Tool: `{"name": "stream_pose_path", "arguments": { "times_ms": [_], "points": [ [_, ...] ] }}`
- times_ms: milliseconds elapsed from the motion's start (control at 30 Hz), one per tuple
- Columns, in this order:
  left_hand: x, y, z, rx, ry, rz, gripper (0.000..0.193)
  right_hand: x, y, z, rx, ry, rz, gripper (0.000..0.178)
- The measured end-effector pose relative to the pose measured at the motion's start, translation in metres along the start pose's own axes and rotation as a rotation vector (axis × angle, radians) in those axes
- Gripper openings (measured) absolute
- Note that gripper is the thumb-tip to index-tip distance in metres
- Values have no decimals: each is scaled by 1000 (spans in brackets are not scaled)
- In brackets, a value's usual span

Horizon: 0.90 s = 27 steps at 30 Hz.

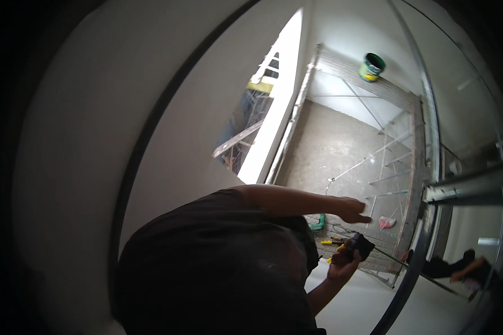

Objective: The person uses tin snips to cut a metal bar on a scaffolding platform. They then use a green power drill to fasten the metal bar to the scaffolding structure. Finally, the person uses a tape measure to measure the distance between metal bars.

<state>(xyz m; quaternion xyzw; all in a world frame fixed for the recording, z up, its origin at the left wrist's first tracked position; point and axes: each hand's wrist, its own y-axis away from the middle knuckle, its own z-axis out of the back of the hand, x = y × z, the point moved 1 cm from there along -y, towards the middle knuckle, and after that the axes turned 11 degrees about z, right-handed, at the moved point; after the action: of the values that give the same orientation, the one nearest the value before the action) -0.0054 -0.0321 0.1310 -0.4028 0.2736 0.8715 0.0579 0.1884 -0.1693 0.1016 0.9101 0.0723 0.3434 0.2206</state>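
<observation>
My left hand (352, 209) reaches out over the scaffold planks, its fingers stretched and nothing visible in them. Below it, my right hand (341, 264) is wrapped round a black boxy object (360, 245) whose exact kind I cannot make out. Just beside that object, yellow-handled tools (332, 242) lie close to my body. A green curved tool (318, 223) rests on the planks, partly hidden by my dark clothing. Further right lies a small pink and white packet (387, 222).
A green bucket (372, 67) stands on the far plank (397, 92). Scaffold braces (383, 148) cross above the concrete floor (324, 134). Metal framing (427, 89) runs down the right, and a window opening (279, 100) is at left. Another person (478, 273) is at the lower right.
</observation>
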Motion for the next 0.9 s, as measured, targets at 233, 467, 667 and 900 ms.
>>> {"name": "stream_pose_path", "arguments": {
  "times_ms": [233, 467, 667, 900],
  "points": [
    [-45, -19, -20, 302, -372, -148, 63, -47, 34, -106, 209, 263, -262, 35],
    [-14, 47, -11, 134, -393, -15, 33, -54, 66, -122, 136, 543, -344, 31],
    [78, 128, 25, -353, -64, 76, 23, -31, 54, -117, 850, 1226, -397, 31],
    [85, 257, 90, -296, -359, 310, 36, 25, 51, -72, 874, 1290, -149, 41]
  ]
}}
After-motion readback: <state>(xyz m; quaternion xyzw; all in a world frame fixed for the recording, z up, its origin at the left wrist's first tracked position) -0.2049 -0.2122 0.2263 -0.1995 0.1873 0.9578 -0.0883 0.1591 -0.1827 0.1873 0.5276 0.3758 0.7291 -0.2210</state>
